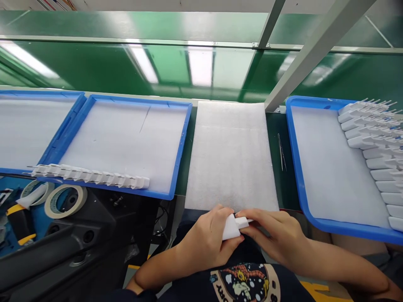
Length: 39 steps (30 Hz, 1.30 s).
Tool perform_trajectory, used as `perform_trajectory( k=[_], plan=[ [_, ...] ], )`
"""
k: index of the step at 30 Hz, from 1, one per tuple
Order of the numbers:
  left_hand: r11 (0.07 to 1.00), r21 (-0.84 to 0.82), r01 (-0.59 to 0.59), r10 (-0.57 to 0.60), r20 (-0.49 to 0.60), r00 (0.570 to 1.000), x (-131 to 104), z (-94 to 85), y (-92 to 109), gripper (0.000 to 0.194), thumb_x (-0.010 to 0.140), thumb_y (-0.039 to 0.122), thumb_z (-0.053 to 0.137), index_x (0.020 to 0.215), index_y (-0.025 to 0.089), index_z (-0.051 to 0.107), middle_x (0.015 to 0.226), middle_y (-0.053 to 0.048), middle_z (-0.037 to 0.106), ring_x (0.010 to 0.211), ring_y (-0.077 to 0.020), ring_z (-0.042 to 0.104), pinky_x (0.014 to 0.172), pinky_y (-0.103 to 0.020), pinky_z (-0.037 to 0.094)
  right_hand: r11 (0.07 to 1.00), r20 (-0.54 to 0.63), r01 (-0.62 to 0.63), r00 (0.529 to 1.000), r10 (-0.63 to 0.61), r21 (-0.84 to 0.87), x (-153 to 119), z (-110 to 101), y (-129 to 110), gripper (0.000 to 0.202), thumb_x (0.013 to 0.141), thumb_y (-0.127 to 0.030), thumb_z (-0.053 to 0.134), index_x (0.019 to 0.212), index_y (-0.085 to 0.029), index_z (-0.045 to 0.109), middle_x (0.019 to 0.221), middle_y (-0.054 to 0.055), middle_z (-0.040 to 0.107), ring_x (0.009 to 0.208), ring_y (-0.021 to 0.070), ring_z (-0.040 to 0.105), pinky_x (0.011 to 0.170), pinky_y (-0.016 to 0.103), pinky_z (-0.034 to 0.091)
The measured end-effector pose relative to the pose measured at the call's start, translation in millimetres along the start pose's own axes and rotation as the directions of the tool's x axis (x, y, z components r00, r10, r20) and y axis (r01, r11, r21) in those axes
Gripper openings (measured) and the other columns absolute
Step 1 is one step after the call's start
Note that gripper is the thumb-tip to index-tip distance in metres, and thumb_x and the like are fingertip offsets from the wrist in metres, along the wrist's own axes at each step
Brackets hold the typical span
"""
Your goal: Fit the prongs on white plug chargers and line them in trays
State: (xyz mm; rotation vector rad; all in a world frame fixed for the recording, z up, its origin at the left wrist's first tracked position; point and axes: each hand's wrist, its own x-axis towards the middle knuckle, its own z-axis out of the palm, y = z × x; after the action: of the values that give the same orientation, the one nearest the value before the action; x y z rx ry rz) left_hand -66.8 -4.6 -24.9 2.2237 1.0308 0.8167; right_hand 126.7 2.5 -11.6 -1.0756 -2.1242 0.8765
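My left hand (208, 237) is closed around the wide body of a white plug adapter (231, 228), just off the near edge of a white foam sheet (233, 159). From the other side my right hand (277, 235) pinches the adapter's narrower end between thumb and fingers. A thin tip pokes out at that end, partly covered by the right fingers. Similar white plug adapters (91, 175) stand in a row along the front of the left blue tray (181, 155). Many more adapters with metal pins (374, 138) fill the right side of another blue tray (297, 167).
Tweezers (281, 152) lie between the foam sheet and the right tray. A further blue tray (63, 131) sits at far left. Below it are masking tape rolls (80, 205) and a yellow-black tool (22, 222). A slanted metal post (315, 46) rises behind the bench.
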Motion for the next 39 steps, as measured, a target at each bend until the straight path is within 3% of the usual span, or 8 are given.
perform_trajectory(
  k=[4, 13, 18, 23, 26, 28, 31, 39],
  plan=[
    [0.997, -0.07, 0.035, -0.035, 0.004, 0.999, 3, 3.6, -2, 0.025, 0.09, 0.026, 0.044, 0.11, 0.013, 0.039, 0.087, -0.008, 0.057, 0.071, -0.0178, 0.056, 0.058, -0.027, 0.047, 0.999, -0.002, -0.032, 0.999, 0.032, -0.003, -1, -1, 2, 0.013, 0.091, -0.017, 0.051, 0.103, -0.022, 0.053, 0.082, 0.0, 0.067, 0.062, 0.0093, 0.061, 0.057, 0.016, 0.049],
    [0.909, -0.218, 0.356, -0.328, 0.155, 0.932, 23, 14.0, -27, 0.019, 0.084, 0.024, 0.049, 0.101, 0.019, 0.042, 0.082, -0.001, 0.053, 0.066, -0.0129, 0.052, 0.059, -0.025, 0.041, 0.973, 0.06, -0.198, 0.98, 0.192, 0.119, 18, 9, 36, 0.008, 0.09, -0.021, 0.054, 0.096, -0.022, 0.058, 0.078, -0.001, 0.068, 0.063, 0.0113, 0.063, 0.053, 0.019, 0.047],
    [0.872, -0.334, 0.357, -0.248, 0.327, 0.912, 34, -3.9, -32, 0.036, 0.082, 0.018, 0.049, 0.116, 0.02, 0.04, 0.101, -0.004, 0.055, 0.082, -0.0159, 0.056, 0.072, -0.027, 0.044, 0.971, 0.076, -0.171, 0.984, 0.16, 0.165, 23, -3, 41, 0.011, 0.088, -0.023, 0.058, 0.099, -0.024, 0.059, 0.084, 0.0, 0.068, 0.066, 0.0113, 0.062, 0.052, 0.018, 0.046],
    [0.822, -0.406, 0.399, -0.205, 0.442, 0.873, 36, -9.9, -40, 0.044, 0.084, 0.024, 0.055, 0.124, 0.023, 0.036, 0.111, -0.006, 0.055, 0.088, -0.0168, 0.056, 0.075, -0.028, 0.045, 0.856, 0.106, -0.359, 0.933, 0.345, 0.373, 30, -9, 44, 0.014, 0.085, -0.026, 0.062, 0.097, -0.023, 0.057, 0.076, -0.001, 0.062, 0.066, 0.0123, 0.059, 0.052, 0.02, 0.045],
    [0.802, -0.48, 0.357, -0.232, 0.3, 0.925, 35, 3.9, -45, 0.048, 0.071, 0.048, 0.07, 0.102, 0.02, 0.046, 0.085, 0.0, 0.056, 0.067, -0.0119, 0.052, 0.058, -0.022, 0.04, 0.775, 0.035, -0.338, 0.925, 0.379, 0.534, 35, 3, 47, 0.019, 0.084, -0.03, 0.064, 0.097, -0.022, 0.054, 0.069, -0.003, 0.053, 0.062, 0.012, 0.053, 0.057, 0.023, 0.046],
    [0.839, -0.496, 0.223, -0.226, 0.055, 0.973, 36, 15.1, -47, 0.053, 0.064, 0.059, 0.071, 0.088, 0.019, 0.045, 0.072, 0.003, 0.05, 0.057, -0.009, 0.045, 0.05, -0.02, 0.032, 0.748, -0.003, -0.302, 0.926, 0.377, 0.591, 38, 12, 46, 0.022, 0.086, -0.033, 0.061, 0.103, -0.022, 0.052, 0.076, -0.001, 0.052, 0.068, 0.0133, 0.053, 0.063, 0.026, 0.047],
    [0.923, -0.379, 0.069, -0.175, -0.255, 0.951, 40, 25.8, -48, 0.055, 0.064, 0.067, 0.066, 0.074, 0.019, 0.04, 0.061, 0.005, 0.043, 0.051, -0.0079, 0.039, 0.046, -0.022, 0.028, 0.748, -0.092, -0.26, 0.915, 0.393, 0.611, 40, 24, 42, 0.028, 0.09, -0.046, 0.05, 0.103, -0.021, 0.052, 0.09, 0.004, 0.05, 0.079, 0.0164, 0.052, 0.07, 0.031, 0.046],
    [0.981, -0.193, 0.016, -0.103, -0.453, 0.886, 50, 31.1, -43, 0.06, 0.065, 0.075, 0.056, 0.065, 0.021, 0.029, 0.053, 0.007, 0.028, 0.045, -0.0079, 0.029, 0.042, -0.024, 0.023, 0.938, -0.264, -0.134, 0.938, 0.223, 0.319, 35, 36, 33, 0.061, 0.077, -0.077, 0.039, 0.093, -0.019, 0.05, 0.08, 0.003, 0.045, 0.067, 0.0157, 0.044, 0.058, 0.029, 0.038]
  ],
)
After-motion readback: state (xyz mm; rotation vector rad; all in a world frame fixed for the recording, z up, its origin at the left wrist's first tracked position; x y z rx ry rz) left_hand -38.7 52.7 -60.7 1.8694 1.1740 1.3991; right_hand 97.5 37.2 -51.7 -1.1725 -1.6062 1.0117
